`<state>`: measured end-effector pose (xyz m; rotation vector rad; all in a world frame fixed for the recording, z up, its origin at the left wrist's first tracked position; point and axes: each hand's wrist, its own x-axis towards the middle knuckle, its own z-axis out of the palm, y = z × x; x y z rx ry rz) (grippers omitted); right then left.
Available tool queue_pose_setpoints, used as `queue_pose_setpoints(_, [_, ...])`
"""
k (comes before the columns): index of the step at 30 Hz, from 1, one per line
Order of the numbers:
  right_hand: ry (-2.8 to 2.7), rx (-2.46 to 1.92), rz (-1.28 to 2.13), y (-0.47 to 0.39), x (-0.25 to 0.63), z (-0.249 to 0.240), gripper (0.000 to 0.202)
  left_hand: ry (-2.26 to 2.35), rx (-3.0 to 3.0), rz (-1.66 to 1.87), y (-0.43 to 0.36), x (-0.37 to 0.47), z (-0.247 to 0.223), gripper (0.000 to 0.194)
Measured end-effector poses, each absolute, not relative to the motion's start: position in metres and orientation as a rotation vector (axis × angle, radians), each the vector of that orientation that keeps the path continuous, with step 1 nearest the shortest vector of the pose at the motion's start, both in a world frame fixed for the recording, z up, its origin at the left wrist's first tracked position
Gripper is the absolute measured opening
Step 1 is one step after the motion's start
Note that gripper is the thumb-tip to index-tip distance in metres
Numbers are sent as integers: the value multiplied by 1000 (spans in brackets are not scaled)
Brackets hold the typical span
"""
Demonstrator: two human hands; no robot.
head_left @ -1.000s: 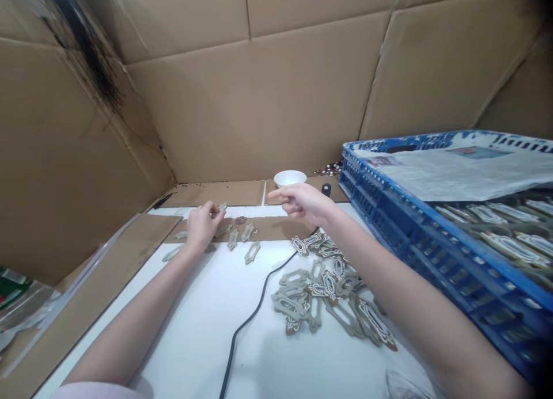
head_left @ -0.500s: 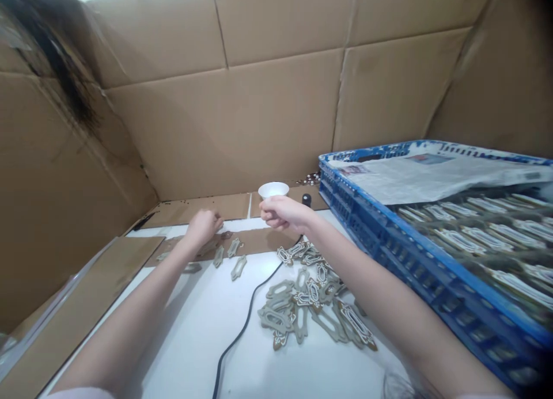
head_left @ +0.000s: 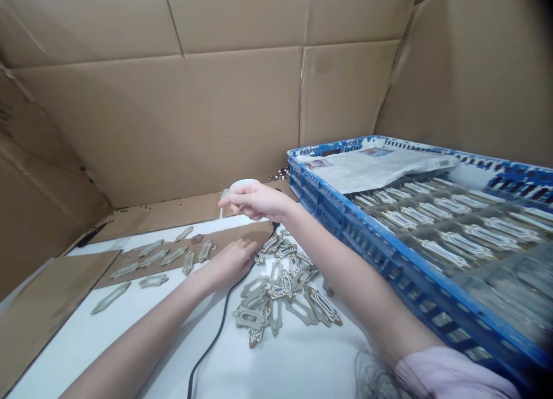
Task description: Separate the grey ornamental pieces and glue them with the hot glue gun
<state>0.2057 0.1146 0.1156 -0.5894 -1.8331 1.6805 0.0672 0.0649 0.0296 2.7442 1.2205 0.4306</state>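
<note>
My left hand (head_left: 235, 262) reaches palm down to the left edge of a pile of flat, greyish ornamental frame-shaped pieces (head_left: 276, 295). Its fingers are stretched forward and slightly apart, close to the nearest pieces; no held thing shows. My right hand (head_left: 258, 201) is raised in front of a white bowl (head_left: 244, 183), its thumb and fingers pinched. A small pale thing appears at its fingertips, too blurred to name. More plain grey pieces (head_left: 174, 255) lie spaced out on a brown cardboard strip (head_left: 228, 240) and on the white table beside it.
A blue plastic crate (head_left: 341, 220) stands at the right, holding rows of white-edged pieces (head_left: 447, 252) under a partly covering newspaper sheet (head_left: 367, 168). A black cable (head_left: 211, 344) runs across the white table (head_left: 302, 361). Cardboard walls (head_left: 237, 105) enclose the back and sides.
The view has turned right. My left hand has moved from over the cardboard strip rightward to the pile's edge, uncovering laid-out pieces. My right hand stays near the bowl, its fingers now reaching further left.
</note>
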Motion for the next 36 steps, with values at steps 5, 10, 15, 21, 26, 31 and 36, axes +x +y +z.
queue_pose_setpoints(5, [-1929, -624, 1516, 116, 202, 110, 22, 1443, 2709, 309, 63, 60, 27, 17])
queue_pose_setpoints(10, [-2081, -824, 1256, 119, 197, 102, 22, 1555, 2374, 680, 58, 38, 37, 19])
queue_pose_setpoints(15, [-2085, -999, 1168, 117, 190, 94, 20, 1454, 1704, 985, 56, 26, 46, 26])
queue_pose_setpoints(21, [-2073, -947, 1221, 118, 186, 86, 18, 1369, 1405, 1165, 54, 30, 49, 28])
queue_pose_setpoints(26, [-2057, -876, 1328, 118, 182, 79, 21, 1336, 1354, 1348, 54, 30, 49, 33])
queue_pose_setpoints(31, [-1994, -928, 1249, 115, 177, 74, 16, 1477, 1428, 1417, 53, 30, 43, 44])
queue_pose_setpoints(36, [-1944, -1011, 1160, 107, 171, 72, 4, 1536, 1489, 1487, 48, 34, 41, 43])
